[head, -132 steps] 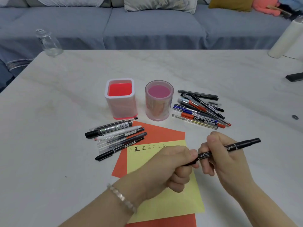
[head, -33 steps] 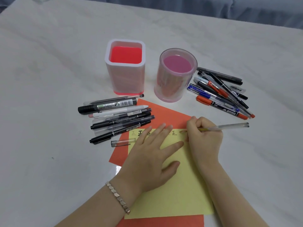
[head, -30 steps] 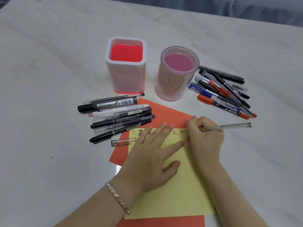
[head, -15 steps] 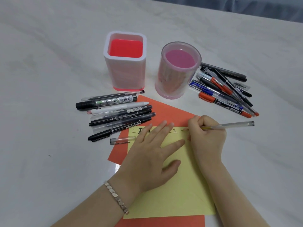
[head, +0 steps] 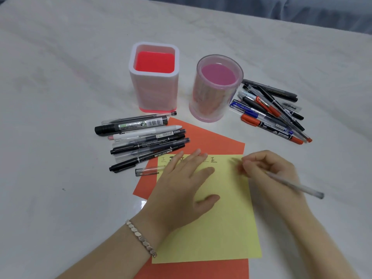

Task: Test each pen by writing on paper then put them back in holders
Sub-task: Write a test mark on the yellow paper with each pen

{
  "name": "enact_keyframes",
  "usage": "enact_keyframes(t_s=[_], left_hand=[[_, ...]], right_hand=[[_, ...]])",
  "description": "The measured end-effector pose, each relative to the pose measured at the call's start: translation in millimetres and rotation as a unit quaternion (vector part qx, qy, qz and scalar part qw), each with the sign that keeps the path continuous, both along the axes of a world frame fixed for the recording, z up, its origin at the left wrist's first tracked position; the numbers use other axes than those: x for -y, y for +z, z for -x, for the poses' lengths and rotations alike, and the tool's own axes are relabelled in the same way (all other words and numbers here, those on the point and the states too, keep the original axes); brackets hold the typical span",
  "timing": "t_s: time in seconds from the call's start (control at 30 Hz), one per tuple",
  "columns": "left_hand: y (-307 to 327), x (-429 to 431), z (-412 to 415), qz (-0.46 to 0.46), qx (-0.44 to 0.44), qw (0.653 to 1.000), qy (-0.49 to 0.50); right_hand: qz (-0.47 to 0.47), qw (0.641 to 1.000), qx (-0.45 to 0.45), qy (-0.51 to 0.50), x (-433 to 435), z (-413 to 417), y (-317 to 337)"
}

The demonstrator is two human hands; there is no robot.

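My left hand lies flat, fingers straight, pressing the yellow paper, which rests on an orange sheet. A row of written characters runs along the paper's top edge. My right hand grips a clear pen near its tip, which is blurred just above the paper's top right corner. A clear pen cap lies left of the paper. The square white-and-red holder and the round pink holder stand behind, both with no pens inside.
Several black and white pens lie in a row left of the orange sheet. A pile of several black, blue and orange pens lies right of the round holder. Pale marble tabletop all round; grey sofa fabric at the top right.
My right hand has swung the clear pen's back end down and to the right and moved slightly right of the written row. The left hand stays flat on the paper.
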State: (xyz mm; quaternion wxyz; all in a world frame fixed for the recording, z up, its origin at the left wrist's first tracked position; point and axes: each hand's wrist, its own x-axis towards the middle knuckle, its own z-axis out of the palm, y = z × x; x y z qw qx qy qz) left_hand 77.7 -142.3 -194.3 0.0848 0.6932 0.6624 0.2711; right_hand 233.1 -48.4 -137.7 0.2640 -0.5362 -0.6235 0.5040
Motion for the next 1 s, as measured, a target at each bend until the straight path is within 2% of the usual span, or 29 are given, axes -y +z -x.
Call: enact_keyframes(t_s=[0.3,0.43,1.0], left_hand=[[1,-1,-1,0.02,-0.013,1.0,0.011],[2,-1,-1,0.027,-0.021,0.999,0.012],[4,-2,-1,0.053,-0.042,0.998,0.008]], right_hand=[[0.001,0.985,0.122,0.121,6,20,7],[0.012,0.99,0.12,0.075,-1,14,8],[0.007,0.991,0.136,0.016,-5,-17,8]])
